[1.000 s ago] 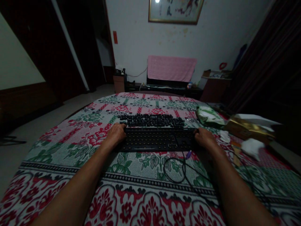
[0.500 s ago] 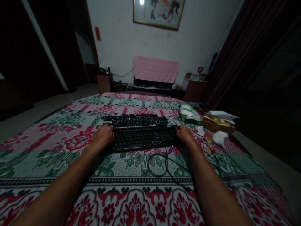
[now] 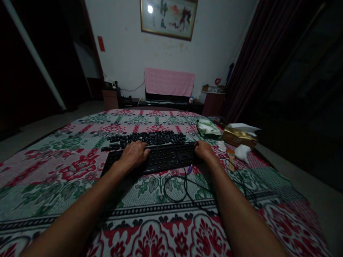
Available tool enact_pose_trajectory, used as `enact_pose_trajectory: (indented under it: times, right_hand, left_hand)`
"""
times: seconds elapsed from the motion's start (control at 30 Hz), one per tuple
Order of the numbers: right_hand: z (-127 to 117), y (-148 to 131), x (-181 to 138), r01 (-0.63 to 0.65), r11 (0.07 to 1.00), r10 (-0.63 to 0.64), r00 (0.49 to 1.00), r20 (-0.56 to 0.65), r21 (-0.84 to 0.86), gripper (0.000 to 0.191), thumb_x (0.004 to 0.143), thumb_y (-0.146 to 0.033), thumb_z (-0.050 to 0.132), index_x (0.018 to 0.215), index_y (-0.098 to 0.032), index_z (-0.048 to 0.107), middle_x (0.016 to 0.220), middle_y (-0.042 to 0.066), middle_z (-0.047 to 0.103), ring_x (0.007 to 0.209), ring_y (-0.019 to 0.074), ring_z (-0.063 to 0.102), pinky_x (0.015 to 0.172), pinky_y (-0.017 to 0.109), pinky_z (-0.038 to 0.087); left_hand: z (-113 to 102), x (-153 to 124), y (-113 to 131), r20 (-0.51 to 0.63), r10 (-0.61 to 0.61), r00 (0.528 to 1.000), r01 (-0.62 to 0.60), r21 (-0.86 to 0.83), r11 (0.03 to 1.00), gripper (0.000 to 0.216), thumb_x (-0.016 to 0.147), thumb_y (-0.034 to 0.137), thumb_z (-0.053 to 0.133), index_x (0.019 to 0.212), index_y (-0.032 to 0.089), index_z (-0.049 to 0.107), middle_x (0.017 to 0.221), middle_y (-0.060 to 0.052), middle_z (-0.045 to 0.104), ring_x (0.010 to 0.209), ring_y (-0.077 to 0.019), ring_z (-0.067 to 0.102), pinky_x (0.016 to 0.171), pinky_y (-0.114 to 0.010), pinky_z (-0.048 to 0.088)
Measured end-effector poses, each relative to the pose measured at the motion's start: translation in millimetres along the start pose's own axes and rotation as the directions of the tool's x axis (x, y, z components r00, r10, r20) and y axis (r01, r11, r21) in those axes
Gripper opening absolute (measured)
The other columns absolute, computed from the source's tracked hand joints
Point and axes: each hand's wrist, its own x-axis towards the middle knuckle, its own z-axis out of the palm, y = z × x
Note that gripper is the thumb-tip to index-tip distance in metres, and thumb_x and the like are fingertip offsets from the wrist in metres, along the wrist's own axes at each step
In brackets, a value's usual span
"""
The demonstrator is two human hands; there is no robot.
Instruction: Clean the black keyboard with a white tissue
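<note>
Keyboard [image 3: 164, 159] is best steadied level: right hand [image 3: 204, 150] grasps its end; left hand [image 3: 134, 154] lies across it, grip unclear in dimness.

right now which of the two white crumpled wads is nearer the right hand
The smaller wad, just beyond the right hand on its right; the larger wad lies farther right, before the gold box.

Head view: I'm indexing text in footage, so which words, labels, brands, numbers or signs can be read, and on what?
None can be read.
Keyboard: no legible lettering.
Framed picture: dark marks, too blurred to read.
Red strip: too small and dark.
Green-and-white packet: any print too blurred.
Gold box: likewise.
</note>
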Motion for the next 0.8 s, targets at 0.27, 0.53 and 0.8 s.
enact_pose_trajectory:
  times: [0.27, 0.53, 0.8]
  right_hand:
    - [-9.9, -7.6, -13.9, 0.135, 0.991, -0.135, 0.991, 0.018, -0.002, 0.031, 0.08, -0.015, 0.045, 0.104, -0.018, 0.064, 0.111, 0.011, 0.062, 0.101, 0.0214, 0.057, 0.083, 0.028, 0.041]
    - [-28.1, -11.0, -13.4, 0.363, 0.921, -0.381, 0.915, 0.135, 0.139, 0.031, 0.076, -0.016, 0.051, 0.102, -0.02, 0.066, 0.102, 0.004, 0.068, 0.092, 0.0159, 0.059, 0.078, 0.021, 0.041]
    - [-38.5, 0.6, -8.8, 0.341, 0.81, -0.494, 0.836, 0.239, 0.477, 0.033, 0.077, -0.015, 0.044, 0.101, -0.017, 0.067, 0.082, -0.001, 0.069, 0.065, 0.0101, 0.058, 0.058, 0.018, 0.04]
  left_hand:
    - [16.4, 52.9, 89.1, -0.22, 0.161, 0.962, -0.204, -0.189, 0.961, 0.051, 0.084, 0.024, 0.044, 0.135, 0.02, 0.036, 0.133, -0.011, 0.045, 0.113, -0.0223, 0.051, 0.094, -0.032, 0.042]
    - [14.1, 73.1, 105.1, -0.093, 0.229, 0.969, -0.242, -0.154, 0.958, 0.034, 0.089, 0.029, 0.032, 0.101, 0.022, 0.063, 0.094, -0.008, 0.067, 0.09, -0.0202, 0.062, 0.079, -0.028, 0.045]
    - [8.9, 82.6, 112.0, -0.14, 0.135, 0.981, -0.169, -0.273, 0.947, 0.037, 0.086, 0.027, 0.033, 0.101, 0.02, 0.066, 0.097, -0.006, 0.07, 0.092, -0.0192, 0.063, 0.08, -0.025, 0.044]
